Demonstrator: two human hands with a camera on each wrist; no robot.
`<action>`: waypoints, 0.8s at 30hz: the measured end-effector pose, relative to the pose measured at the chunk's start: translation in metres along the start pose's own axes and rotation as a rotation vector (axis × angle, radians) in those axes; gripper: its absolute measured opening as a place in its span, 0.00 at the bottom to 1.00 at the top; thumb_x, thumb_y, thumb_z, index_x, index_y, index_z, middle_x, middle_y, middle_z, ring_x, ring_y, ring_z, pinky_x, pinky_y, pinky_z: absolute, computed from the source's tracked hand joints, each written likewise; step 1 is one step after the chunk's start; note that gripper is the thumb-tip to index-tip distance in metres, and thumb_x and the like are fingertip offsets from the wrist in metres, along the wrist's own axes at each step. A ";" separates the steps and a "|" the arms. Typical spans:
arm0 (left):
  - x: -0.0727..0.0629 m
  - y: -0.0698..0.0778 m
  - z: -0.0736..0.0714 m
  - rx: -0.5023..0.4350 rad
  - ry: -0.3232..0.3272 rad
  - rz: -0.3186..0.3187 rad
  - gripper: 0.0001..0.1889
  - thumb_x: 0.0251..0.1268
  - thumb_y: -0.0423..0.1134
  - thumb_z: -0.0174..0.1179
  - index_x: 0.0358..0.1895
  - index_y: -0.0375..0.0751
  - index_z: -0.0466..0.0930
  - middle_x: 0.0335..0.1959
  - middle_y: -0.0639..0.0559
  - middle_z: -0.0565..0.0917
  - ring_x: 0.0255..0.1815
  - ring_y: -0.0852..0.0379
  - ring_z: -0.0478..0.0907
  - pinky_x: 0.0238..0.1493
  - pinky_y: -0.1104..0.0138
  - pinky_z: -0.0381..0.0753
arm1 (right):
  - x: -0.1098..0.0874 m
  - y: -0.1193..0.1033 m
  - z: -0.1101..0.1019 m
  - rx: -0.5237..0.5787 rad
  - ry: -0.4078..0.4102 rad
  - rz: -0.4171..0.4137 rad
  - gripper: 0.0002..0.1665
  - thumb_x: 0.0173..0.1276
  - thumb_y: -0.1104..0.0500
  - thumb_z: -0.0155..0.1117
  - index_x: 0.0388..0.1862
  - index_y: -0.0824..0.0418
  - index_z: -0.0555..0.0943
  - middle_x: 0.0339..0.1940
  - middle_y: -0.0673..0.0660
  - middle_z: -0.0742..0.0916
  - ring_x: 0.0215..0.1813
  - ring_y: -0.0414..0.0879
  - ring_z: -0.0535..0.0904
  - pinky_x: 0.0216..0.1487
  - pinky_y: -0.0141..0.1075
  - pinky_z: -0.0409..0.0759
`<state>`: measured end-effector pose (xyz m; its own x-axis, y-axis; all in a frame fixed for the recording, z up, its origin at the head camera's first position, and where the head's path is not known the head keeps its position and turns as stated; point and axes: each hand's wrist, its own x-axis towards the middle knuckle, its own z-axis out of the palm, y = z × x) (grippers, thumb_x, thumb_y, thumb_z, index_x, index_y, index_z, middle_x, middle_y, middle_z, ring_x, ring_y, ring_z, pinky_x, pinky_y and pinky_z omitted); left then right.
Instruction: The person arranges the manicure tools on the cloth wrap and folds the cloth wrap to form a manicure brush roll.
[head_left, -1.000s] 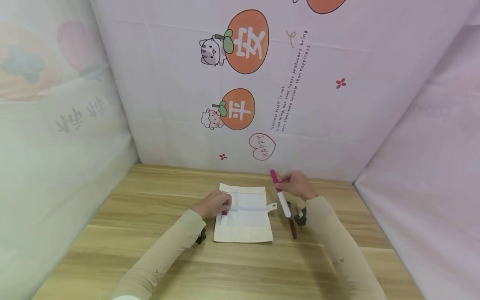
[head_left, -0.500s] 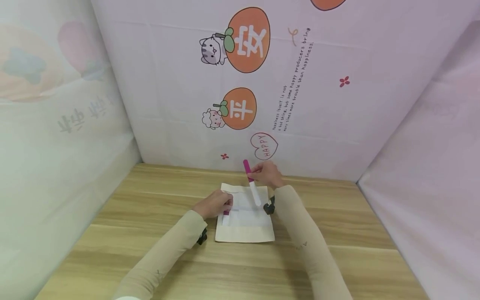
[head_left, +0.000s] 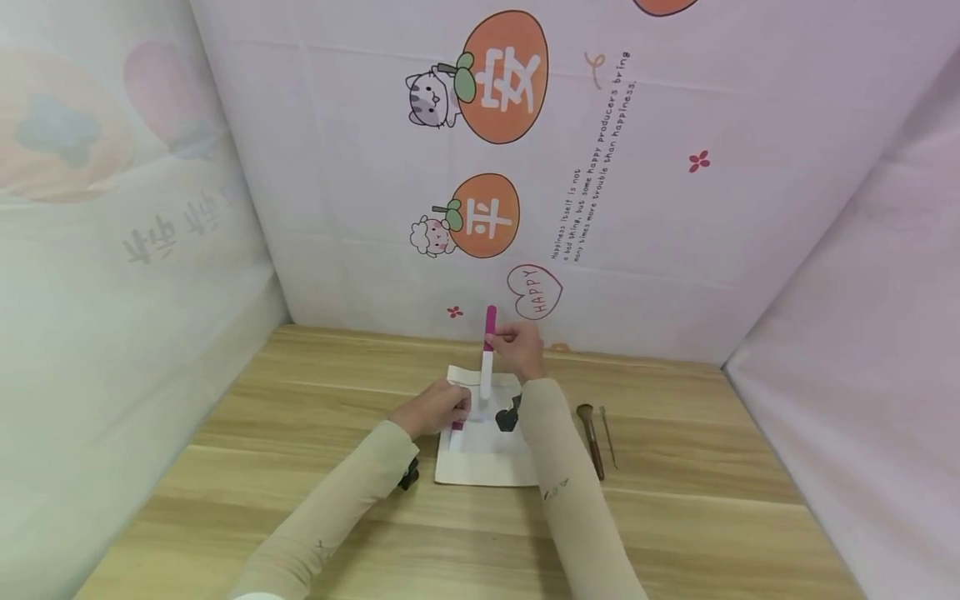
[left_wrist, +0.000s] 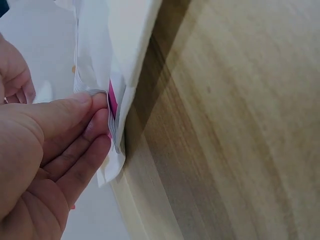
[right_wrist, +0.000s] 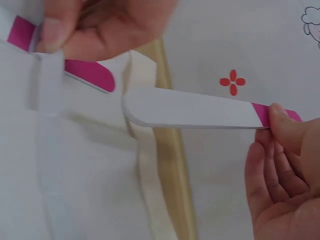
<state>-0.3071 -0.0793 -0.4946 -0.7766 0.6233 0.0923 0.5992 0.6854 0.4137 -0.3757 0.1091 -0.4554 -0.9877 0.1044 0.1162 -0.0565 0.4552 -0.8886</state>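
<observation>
An opened cream pouch (head_left: 487,469) lies flat on the table. My left hand (head_left: 431,408) is at its left side, pinching the white elastic band (left_wrist: 116,132) between thumb and fingers. Under that band lies a pink-and-white nail file (right_wrist: 95,76), partly covered by the hand. My right hand (head_left: 522,346) pinches a second nail file (right_wrist: 195,107) by its pink end. In the right wrist view this file's rounded white end points toward the pouch, near its cream edge; in the head view it hangs over the pouch's upper part.
To the right of the pouch, a brush (head_left: 592,442) and a thin metal tool (head_left: 609,437) lie on the wooden table (head_left: 337,525). A printed white cloth wall (head_left: 360,208) stands close behind the pouch, with cloth on both sides.
My right hand has carried the held nail file leftward from beside the pouch to above it, turning it nearly upright in the head view. My left hand has stayed at the band.
</observation>
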 end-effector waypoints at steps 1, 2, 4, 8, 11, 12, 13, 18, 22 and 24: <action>0.000 0.001 0.000 0.003 0.003 0.002 0.11 0.75 0.31 0.63 0.30 0.41 0.79 0.25 0.57 0.77 0.30 0.62 0.71 0.37 0.69 0.73 | -0.001 0.002 0.003 0.018 0.019 -0.004 0.10 0.68 0.58 0.77 0.41 0.64 0.90 0.39 0.62 0.93 0.38 0.48 0.87 0.35 0.31 0.78; 0.000 0.002 -0.001 0.004 0.003 -0.001 0.11 0.75 0.31 0.64 0.30 0.41 0.79 0.25 0.57 0.76 0.30 0.61 0.71 0.37 0.69 0.73 | -0.002 0.004 0.006 0.031 0.033 -0.002 0.10 0.68 0.58 0.77 0.41 0.63 0.90 0.39 0.61 0.93 0.38 0.47 0.87 0.35 0.31 0.78; 0.000 0.003 -0.002 0.002 0.002 -0.006 0.11 0.74 0.30 0.64 0.30 0.41 0.80 0.25 0.56 0.76 0.31 0.61 0.71 0.38 0.68 0.73 | -0.005 0.008 0.010 0.053 0.049 -0.004 0.09 0.68 0.58 0.77 0.40 0.63 0.90 0.38 0.61 0.93 0.38 0.46 0.86 0.35 0.31 0.78; 0.000 0.005 -0.003 -0.002 -0.002 -0.020 0.10 0.75 0.31 0.63 0.31 0.41 0.81 0.26 0.55 0.78 0.31 0.61 0.72 0.39 0.68 0.75 | -0.008 0.014 0.018 0.083 0.057 0.006 0.07 0.69 0.58 0.76 0.40 0.62 0.90 0.38 0.60 0.92 0.38 0.46 0.84 0.35 0.32 0.79; 0.000 0.005 -0.002 -0.004 0.008 -0.006 0.09 0.74 0.30 0.64 0.32 0.40 0.81 0.26 0.54 0.79 0.30 0.61 0.72 0.38 0.68 0.76 | -0.011 0.019 0.022 0.093 0.048 0.014 0.08 0.69 0.59 0.77 0.41 0.62 0.90 0.39 0.60 0.92 0.38 0.47 0.85 0.36 0.32 0.81; -0.001 0.005 -0.002 -0.005 0.012 0.000 0.09 0.74 0.30 0.64 0.32 0.39 0.81 0.26 0.54 0.80 0.30 0.61 0.72 0.38 0.68 0.76 | -0.012 0.020 0.023 0.091 0.040 0.011 0.08 0.69 0.59 0.77 0.42 0.63 0.90 0.39 0.61 0.92 0.38 0.46 0.86 0.37 0.32 0.81; -0.001 0.005 -0.003 -0.007 0.014 0.005 0.08 0.74 0.30 0.64 0.32 0.39 0.82 0.26 0.54 0.80 0.30 0.61 0.73 0.38 0.68 0.77 | -0.013 0.022 0.024 0.089 0.027 0.014 0.08 0.69 0.59 0.77 0.42 0.63 0.90 0.40 0.61 0.92 0.38 0.46 0.86 0.37 0.32 0.82; -0.002 0.006 -0.004 -0.011 0.016 0.018 0.09 0.74 0.29 0.64 0.31 0.39 0.81 0.26 0.53 0.80 0.30 0.61 0.72 0.37 0.68 0.76 | -0.020 0.027 0.025 0.061 -0.072 0.031 0.10 0.69 0.60 0.76 0.43 0.66 0.89 0.40 0.64 0.93 0.34 0.42 0.86 0.35 0.29 0.81; -0.001 0.005 -0.003 -0.008 0.007 -0.002 0.09 0.74 0.30 0.64 0.31 0.39 0.81 0.26 0.54 0.79 0.30 0.61 0.72 0.37 0.68 0.76 | -0.023 0.033 0.023 0.016 -0.151 0.064 0.10 0.68 0.60 0.77 0.42 0.67 0.89 0.39 0.63 0.93 0.32 0.39 0.85 0.34 0.28 0.82; 0.000 0.005 -0.002 -0.006 -0.003 -0.016 0.09 0.74 0.31 0.64 0.32 0.40 0.81 0.26 0.55 0.79 0.31 0.61 0.73 0.38 0.69 0.76 | -0.023 0.035 0.021 -0.007 -0.181 0.091 0.10 0.68 0.59 0.78 0.41 0.65 0.90 0.38 0.61 0.93 0.32 0.39 0.85 0.34 0.29 0.82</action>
<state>-0.3045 -0.0766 -0.4906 -0.7857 0.6130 0.0828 0.5852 0.6934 0.4204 -0.3576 0.1043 -0.4988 -0.9988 -0.0148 -0.0465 0.0346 0.4573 -0.8886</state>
